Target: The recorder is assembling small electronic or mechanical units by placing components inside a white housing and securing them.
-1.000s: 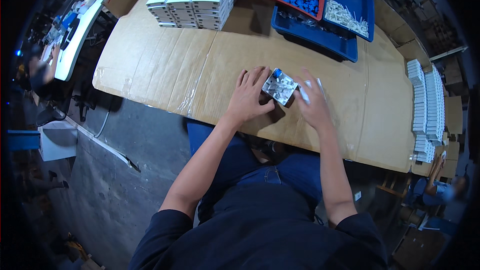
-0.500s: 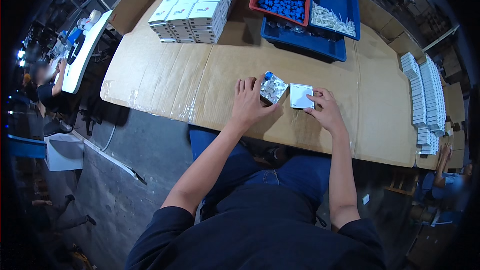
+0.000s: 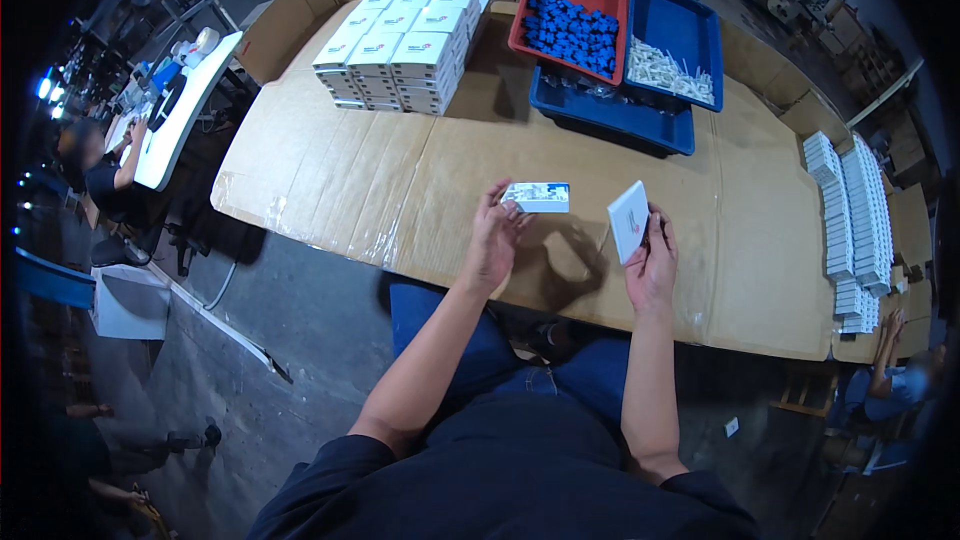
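Observation:
My left hand (image 3: 490,248) grips one end of a small open white box (image 3: 548,206), tilted so its near wall faces me. Small white and blue pieces show inside, too small to tell apart. Across a gap to the right, my right hand (image 3: 652,265) holds a flat white square lid (image 3: 628,223) between thumb and fingers, tipped up on edge with a small printed mark facing me. Both parts are held above the cardboard-covered table (image 3: 440,200), and the lid is apart from the box.
Stacked closed white boxes (image 3: 400,45) stand at the back left. Behind my hands are a red tray (image 3: 517,40) of blue plastic pieces and a blue tray (image 3: 675,0) of white pieces, over another blue tray (image 3: 610,120). Rows of white boxes (image 3: 845,215) line the right edge.
The box and lid have been raised and tilted. My right hand has turned the lid from flat to upright, its printed face now showing, and the two parts are farther apart.

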The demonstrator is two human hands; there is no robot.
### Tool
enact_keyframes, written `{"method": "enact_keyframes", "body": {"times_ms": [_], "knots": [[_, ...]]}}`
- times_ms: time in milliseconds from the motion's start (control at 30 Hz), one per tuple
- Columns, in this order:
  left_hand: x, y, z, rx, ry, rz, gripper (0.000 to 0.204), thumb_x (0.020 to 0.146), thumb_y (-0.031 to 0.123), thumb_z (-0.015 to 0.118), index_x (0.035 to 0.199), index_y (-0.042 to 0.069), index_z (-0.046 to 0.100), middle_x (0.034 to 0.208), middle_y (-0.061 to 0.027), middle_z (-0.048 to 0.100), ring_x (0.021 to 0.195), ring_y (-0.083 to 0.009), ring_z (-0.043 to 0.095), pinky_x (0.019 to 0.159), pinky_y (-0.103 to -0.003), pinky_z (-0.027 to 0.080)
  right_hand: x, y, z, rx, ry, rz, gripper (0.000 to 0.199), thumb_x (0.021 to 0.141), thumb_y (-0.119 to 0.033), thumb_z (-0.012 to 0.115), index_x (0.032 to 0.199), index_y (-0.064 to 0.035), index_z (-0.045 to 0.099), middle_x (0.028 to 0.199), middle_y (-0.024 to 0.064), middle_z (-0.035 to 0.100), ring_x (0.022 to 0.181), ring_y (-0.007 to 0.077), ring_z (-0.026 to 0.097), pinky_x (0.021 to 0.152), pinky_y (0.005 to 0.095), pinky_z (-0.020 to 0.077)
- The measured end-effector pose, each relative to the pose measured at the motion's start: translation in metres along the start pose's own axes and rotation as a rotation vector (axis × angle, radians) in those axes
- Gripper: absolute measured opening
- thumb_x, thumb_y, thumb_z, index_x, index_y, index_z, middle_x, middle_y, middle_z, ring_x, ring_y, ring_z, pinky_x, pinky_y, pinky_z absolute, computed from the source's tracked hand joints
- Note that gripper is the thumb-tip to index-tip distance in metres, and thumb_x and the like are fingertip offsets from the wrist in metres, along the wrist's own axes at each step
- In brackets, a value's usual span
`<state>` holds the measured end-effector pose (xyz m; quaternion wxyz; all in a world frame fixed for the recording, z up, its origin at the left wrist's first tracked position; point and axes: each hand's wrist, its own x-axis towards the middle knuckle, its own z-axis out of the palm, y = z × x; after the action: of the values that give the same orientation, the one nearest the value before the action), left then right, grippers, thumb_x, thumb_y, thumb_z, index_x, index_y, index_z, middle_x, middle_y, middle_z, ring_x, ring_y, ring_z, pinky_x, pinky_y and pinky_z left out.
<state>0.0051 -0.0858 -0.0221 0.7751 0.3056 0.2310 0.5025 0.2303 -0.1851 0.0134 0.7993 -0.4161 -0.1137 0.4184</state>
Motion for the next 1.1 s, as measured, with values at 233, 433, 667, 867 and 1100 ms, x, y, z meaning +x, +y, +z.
{"method": "enact_keyframes", "body": {"times_ms": [233,433,667,867,1100], "knots": [[-0.007,-0.002,0.021,-0.543,-0.157,-0.362,0.073,0.1,0.053,0.05,0.154,0.004,0.047,0.138,-0.0165,0.063,0.122,-0.032,0.065,0.109,-0.046,0.051,-0.007,0.021,-0.032,0.455,-0.315,0.446,0.027,0.106,-0.017,0.061,0.127,0.0005,0.065,0.11,0.0115,0.068,0.084,0.016,0.064,0.068,0.0285,0.0541],[-0.007,-0.027,0.013,-0.489,-0.219,-0.557,0.074,0.104,0.057,0.034,0.16,0.009,0.04,0.145,-0.0241,0.059,0.128,-0.0374,0.062,0.111,-0.051,0.049,-0.009,0.024,-0.015,0.339,-0.188,0.425,0.033,0.105,-0.019,0.063,0.13,0.0021,0.064,0.109,0.0134,0.066,0.082,0.0155,0.06,0.063,0.0275,0.0495],[-0.006,-0.034,0.014,-0.301,-0.077,-0.659,0.068,0.106,0.064,0.041,0.139,0.008,0.061,0.129,-0.0109,0.071,0.118,-0.0247,0.069,0.105,-0.045,0.055,-0.024,0.039,0.022,-1.096,-0.2,-0.315,0.041,0.089,-0.022,0.084,0.122,-0.0015,0.069,0.139,0.0157,0.052,0.118,0.0281,0.062,0.1,0.039,0.0526],[-0.008,-0.025,0.018,-0.312,-0.051,-0.617,0.071,0.107,0.066,0.033,0.136,0.008,0.061,0.126,-0.0121,0.071,0.117,-0.0271,0.07,0.106,-0.046,0.055,-0.03,0.028,0.031,-1.361,-0.385,-0.503,0.048,0.09,-0.028,0.082,0.126,0.0011,0.07,0.136,0.0164,0.058,0.12,0.0338,0.062,0.102,0.0415,0.0509],[-0.008,-0.03,0.011,-0.284,-0.119,-0.61,0.079,0.105,0.07,0.031,0.141,0.006,0.059,0.131,-0.0155,0.069,0.122,-0.032,0.068,0.11,-0.05,0.052,-0.034,0.01,0.028,-1.341,-0.629,-0.393,0.062,0.089,-0.031,0.084,0.137,0.0038,0.064,0.134,0.0163,0.062,0.121,0.0314,0.064,0.102,0.0405,0.052]]}}
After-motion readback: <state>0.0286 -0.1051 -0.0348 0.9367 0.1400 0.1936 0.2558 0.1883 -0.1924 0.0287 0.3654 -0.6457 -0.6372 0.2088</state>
